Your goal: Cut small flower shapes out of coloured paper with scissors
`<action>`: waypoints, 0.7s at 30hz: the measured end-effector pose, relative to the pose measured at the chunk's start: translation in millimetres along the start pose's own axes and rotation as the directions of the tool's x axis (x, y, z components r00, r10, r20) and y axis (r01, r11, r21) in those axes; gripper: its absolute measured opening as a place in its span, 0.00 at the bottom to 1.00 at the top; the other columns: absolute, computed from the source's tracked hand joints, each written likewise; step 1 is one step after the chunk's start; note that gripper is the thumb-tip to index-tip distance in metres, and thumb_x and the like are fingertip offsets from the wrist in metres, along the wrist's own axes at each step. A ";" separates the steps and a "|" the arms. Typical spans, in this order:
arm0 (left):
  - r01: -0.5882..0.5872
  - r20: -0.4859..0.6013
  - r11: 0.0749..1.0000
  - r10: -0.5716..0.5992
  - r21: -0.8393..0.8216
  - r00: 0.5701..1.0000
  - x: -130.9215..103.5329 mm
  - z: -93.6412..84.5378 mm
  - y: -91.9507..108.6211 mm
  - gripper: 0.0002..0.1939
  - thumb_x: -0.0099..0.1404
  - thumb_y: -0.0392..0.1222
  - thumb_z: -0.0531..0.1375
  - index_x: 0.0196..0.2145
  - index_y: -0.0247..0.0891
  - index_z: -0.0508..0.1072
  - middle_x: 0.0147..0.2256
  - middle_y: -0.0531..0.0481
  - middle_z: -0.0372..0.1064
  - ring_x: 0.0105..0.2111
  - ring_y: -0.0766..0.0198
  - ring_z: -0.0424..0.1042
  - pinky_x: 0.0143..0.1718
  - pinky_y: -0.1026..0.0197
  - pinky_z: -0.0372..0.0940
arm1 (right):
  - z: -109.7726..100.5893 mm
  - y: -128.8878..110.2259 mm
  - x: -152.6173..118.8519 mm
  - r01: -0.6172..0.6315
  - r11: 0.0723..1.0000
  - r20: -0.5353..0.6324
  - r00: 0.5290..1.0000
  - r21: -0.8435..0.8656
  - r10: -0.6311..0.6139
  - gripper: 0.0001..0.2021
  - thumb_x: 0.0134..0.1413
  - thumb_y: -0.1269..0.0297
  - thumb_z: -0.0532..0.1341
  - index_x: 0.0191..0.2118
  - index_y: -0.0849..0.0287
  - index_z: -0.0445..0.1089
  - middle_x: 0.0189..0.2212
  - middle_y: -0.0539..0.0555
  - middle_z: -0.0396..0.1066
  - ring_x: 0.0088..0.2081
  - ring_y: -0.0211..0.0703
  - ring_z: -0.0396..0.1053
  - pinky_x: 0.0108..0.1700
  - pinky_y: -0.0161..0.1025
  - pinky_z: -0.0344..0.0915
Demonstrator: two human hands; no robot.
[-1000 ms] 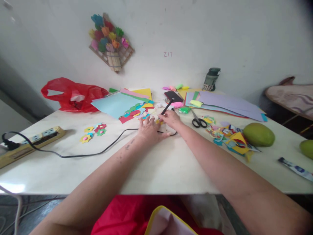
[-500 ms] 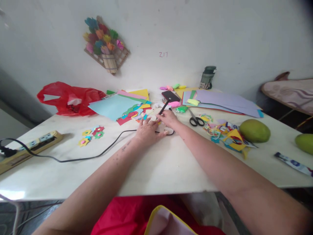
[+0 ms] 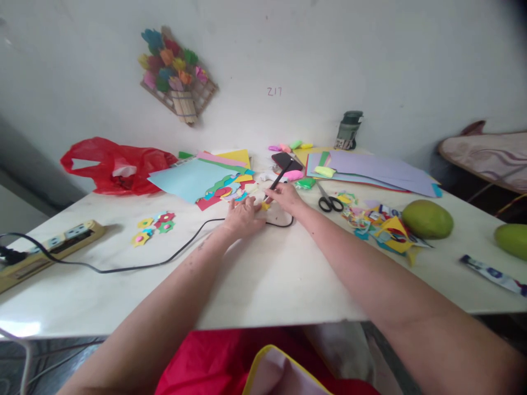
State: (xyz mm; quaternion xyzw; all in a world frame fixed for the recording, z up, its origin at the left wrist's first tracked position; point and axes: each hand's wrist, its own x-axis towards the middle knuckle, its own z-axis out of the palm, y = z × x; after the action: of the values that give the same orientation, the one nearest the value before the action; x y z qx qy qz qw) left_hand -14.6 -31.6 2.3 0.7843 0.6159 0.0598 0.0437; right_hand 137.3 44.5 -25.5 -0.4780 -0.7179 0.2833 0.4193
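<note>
My right hand (image 3: 285,198) is closed round a slim black pen-like tool (image 3: 280,176), whose lower end slants down toward the table. Just under that end lies a small yellow paper piece (image 3: 264,206). My left hand (image 3: 244,217) rests on the tabletop left of the yellow piece, fingers stretched out and fingertips close to it or touching it. Whether it presses the paper down I cannot tell. A black cable (image 3: 181,251) runs beneath or behind my left hand and loops up beside my right. Coloured paper cut-outs (image 3: 222,192) lie beyond my left hand.
Black-handled scissors (image 3: 330,203) and paper scraps (image 3: 376,225) lie right of my right hand. Farther right are a green mango (image 3: 428,219) and a tube (image 3: 492,274). Paper flowers (image 3: 165,222), a power strip (image 3: 78,237) and a red bag (image 3: 115,164) are on the left.
My left hand has shifted slightly left and its thumb has drawn in, showing more of the yellow piece. The black tool leans a little farther right in my right hand.
</note>
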 end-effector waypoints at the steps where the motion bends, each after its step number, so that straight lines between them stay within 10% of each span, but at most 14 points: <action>1: 0.008 -0.007 1.000 -0.008 -0.011 1.000 0.6 0.2 -0.7 0.31 0.57 0.50 0.52 0.56 0.37 0.54 0.58 0.43 0.59 0.62 0.54 0.51 0.62 0.45 0.37 | 0.1 0.9 0.1 0.013 1.000 0.015 1.000 0.011 -0.013 0.14 0.51 0.55 0.60 0.35 0.60 0.74 0.23 0.52 0.74 0.29 0.41 0.72 0.33 0.35 0.65; 21: 0.045 0.097 0.993 -0.035 -0.107 0.995 8.1 -1.9 -15.4 0.42 0.52 0.58 0.54 0.62 0.42 0.50 0.61 0.47 0.55 0.64 0.51 0.44 0.62 0.45 0.35 | -0.4 -6.5 -8.0 -0.047 0.998 0.142 0.988 -0.046 0.054 0.18 0.44 0.50 0.62 0.28 0.63 0.74 0.18 0.48 0.65 0.18 0.30 0.56 0.19 0.30 0.53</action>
State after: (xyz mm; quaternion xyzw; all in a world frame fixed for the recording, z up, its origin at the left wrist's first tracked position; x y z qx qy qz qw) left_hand -27.8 -20.1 2.4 0.7703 0.6245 0.0552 0.1168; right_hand 136.2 34.6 -22.7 -0.4832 -0.7396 0.3122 0.3493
